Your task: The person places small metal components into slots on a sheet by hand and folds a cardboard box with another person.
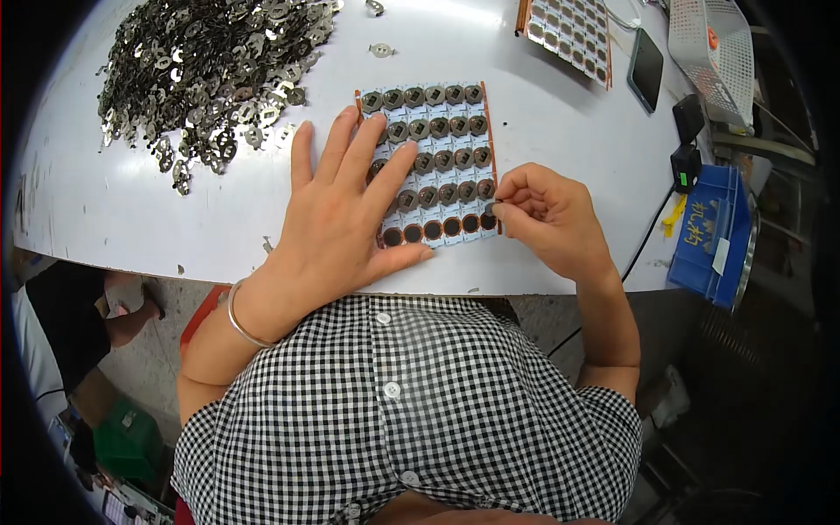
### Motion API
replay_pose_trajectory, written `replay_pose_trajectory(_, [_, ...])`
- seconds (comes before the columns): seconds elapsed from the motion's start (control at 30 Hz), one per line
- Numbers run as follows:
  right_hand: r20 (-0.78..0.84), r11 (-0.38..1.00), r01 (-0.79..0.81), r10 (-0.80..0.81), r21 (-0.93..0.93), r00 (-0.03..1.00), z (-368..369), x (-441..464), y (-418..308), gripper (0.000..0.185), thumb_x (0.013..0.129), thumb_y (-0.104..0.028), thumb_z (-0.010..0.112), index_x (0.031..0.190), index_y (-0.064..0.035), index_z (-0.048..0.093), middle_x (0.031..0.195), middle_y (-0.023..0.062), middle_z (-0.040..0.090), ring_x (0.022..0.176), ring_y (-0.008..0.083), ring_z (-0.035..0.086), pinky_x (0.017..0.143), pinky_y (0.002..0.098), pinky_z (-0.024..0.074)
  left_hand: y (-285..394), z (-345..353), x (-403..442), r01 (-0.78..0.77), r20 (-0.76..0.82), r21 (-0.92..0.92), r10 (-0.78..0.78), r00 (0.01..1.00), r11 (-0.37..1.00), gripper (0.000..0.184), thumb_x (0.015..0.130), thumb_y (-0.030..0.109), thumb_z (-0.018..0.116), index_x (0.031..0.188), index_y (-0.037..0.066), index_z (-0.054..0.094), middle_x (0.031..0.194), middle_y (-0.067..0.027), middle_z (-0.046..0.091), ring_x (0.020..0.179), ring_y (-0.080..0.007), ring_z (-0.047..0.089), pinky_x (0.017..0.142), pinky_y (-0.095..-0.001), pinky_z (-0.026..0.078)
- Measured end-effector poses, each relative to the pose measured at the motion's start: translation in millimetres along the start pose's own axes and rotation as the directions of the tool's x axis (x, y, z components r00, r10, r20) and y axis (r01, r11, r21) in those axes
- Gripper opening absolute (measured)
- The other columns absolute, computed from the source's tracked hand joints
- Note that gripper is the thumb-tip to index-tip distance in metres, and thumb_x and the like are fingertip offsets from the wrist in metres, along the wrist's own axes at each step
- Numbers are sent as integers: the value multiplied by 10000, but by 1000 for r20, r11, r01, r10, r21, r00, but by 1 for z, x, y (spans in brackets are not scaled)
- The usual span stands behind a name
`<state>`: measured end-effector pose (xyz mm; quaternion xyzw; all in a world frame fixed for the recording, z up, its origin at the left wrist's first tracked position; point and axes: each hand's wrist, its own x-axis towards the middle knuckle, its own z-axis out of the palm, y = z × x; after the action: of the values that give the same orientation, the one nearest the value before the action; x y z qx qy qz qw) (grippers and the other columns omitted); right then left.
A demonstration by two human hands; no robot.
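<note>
A panel (491, 144) with copper-brown side strips and a white-blue grid lies on the table before me. Round dark metal clips (439, 128) with square middles sit in its upper rows. The bottom row shows plain dark discs (432, 230). Flat across the panel's left part, my left hand (337, 210) rests with fingers spread, hiding some spots under it. At the lower right corner, my right hand (553, 214) pinches a small dark metal clip (491, 210) between thumb and forefinger, over the end of the bottom row. The fingers partly cover this piece.
A big heap of loose metal clips (219, 79) lies at the upper left, with a stray clip (381, 51) beside it. A second panel (569, 35), a phone (646, 70), a white basket (713, 61) and a blue bin (709, 236) are at the right.
</note>
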<state>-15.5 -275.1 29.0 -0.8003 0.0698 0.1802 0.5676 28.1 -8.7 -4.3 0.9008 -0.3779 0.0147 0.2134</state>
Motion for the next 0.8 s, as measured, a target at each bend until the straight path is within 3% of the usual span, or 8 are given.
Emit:
replay_pose_trajectory(0.17, [-1,992,-65,65,-110,998,-5,-7,2,51,879,4,669,918,2,637,733,-15,622,618,0,514,539,190,400,0,3,-1,14,-13,2,-13,1000,1000,961,731,685,723,1428,51,530,1487,-268,427,1435,-468,334,1160,-663,149])
replay_pose_trajectory(0.37, [-16,992,34,-36,-125,999,3,-10,3,49,882,11,658,925,0,638,704,-26,596,593,0,471,527,196,387,1,2,0,27,1,9,-27,1000,1000,993,712,687,739,1443,54,514,1496,-258,428,1445,-454,330,1169,-653,146])
replay_pose_trajectory(0.57, [-76,983,76,-90,-166,993,11,-18,6,47,886,7,663,926,-3,641,713,-12,600,587,7,470,533,196,389,2,2,0,21,-14,35,-20,1000,999,1000,703,685,746,1447,57,513,1497,-247,433,1442,-447,342,1168,-649,168])
replay_pose_trajectory(0.67, [-105,978,81,-103,-194,989,14,-21,6,102,870,-12,697,968,-10,668,801,27,646,618,54,535,529,234,433,3,2,0,28,-13,39,-27,1000,999,1001,705,688,745,1448,57,515,1496,-247,436,1442,-446,342,1171,-642,173])
replay_pose_trajectory(0.8, [-144,821,290,-406,-492,903,25,-24,11,206,824,-33,752,1024,-27,702,934,80,666,772,182,628,621,323,510,2,3,-2,18,-24,41,-17,1000,999,1001,713,699,736,1450,59,515,1494,-245,441,1441,-443,344,1173,-638,172])
